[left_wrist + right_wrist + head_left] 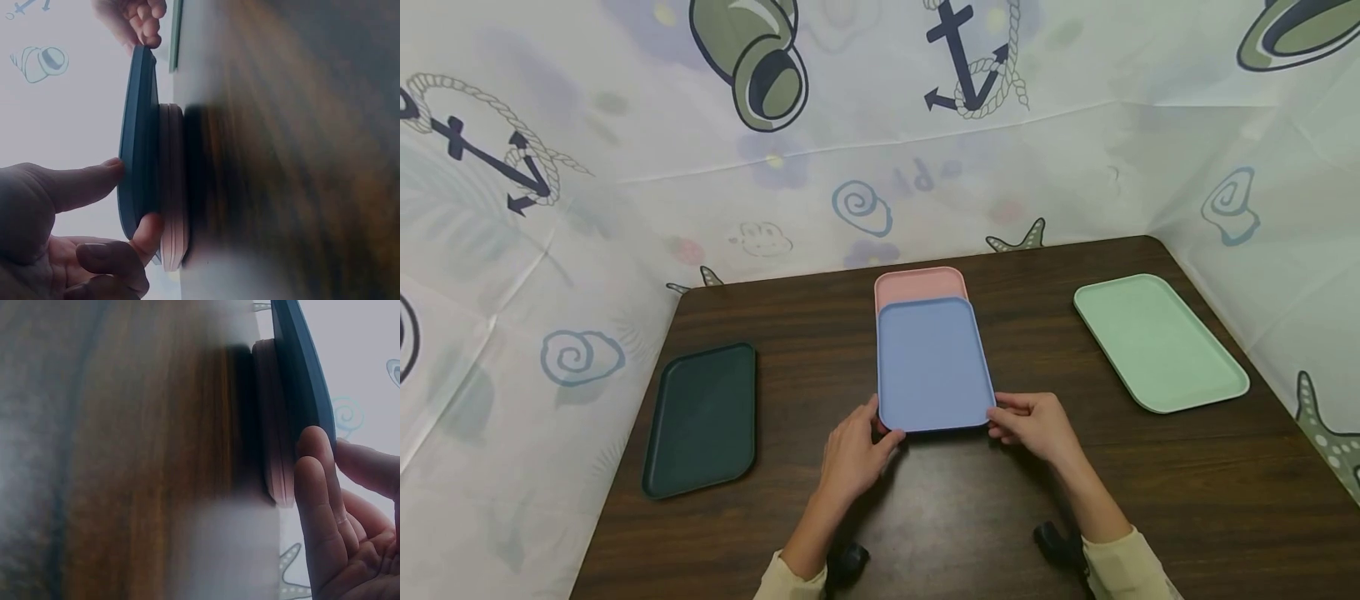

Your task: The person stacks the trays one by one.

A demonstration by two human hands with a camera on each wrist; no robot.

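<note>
left hand and right hand each pinch a near corner of the blue tray, thumbs above, fingers underneath, likely for balance. it overlaps the pink tray below.

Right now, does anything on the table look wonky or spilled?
Nothing looks spilled or broken. One thing looks uneven: the blue tray, its near corners in the left grip and right grip, isn't lined up over the pink tray, whose far end pokes out beyond it.
</note>
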